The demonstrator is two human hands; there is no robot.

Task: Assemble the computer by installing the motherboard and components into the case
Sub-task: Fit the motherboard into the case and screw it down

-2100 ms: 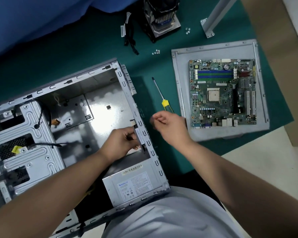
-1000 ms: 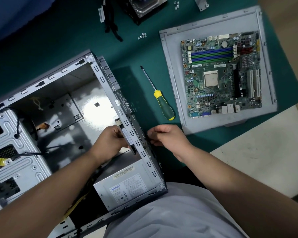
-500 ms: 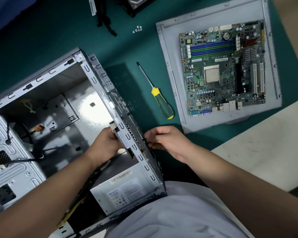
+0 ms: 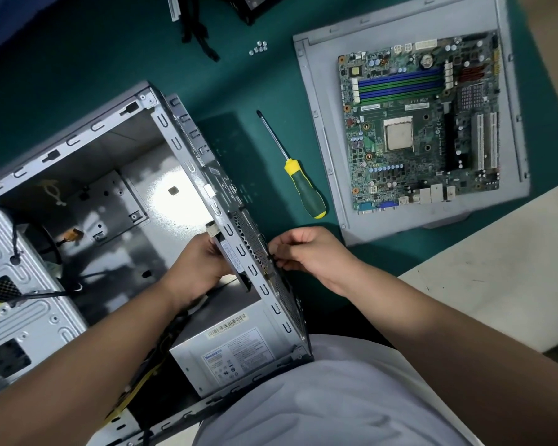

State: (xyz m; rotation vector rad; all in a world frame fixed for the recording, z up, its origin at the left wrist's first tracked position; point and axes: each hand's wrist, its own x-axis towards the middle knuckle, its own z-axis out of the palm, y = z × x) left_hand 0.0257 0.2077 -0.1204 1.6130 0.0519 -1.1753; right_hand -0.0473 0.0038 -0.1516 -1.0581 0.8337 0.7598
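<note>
The open grey computer case point(image 4: 116, 201) lies on its side on the green mat. My left hand point(image 4: 200, 268) reaches inside it and grips a flat black part, apparently a fan, against the inner face of the rear wall point(image 4: 239, 233). Outside that wall, my right hand point(image 4: 310, 252) pinches a small black fastener at the perforated grille. The power supply point(image 4: 236, 355) sits in the case's near corner. The green motherboard point(image 4: 422, 123) lies apart on the grey side panel point(image 4: 322, 156) at the right.
A yellow-and-green screwdriver point(image 4: 303, 188) lies between case and panel. Small silver screws point(image 4: 259, 48) and black cables point(image 4: 197, 30) lie at the far edge. Drive bays point(image 4: 23, 284) fill the case's left end. A white surface point(image 4: 496, 268) adjoins the mat at the right.
My right hand moved from above the screwdriver to the outside of the rear wall and now pinches at the grille. The left hand stays inside the case. The view shifted toward the case.
</note>
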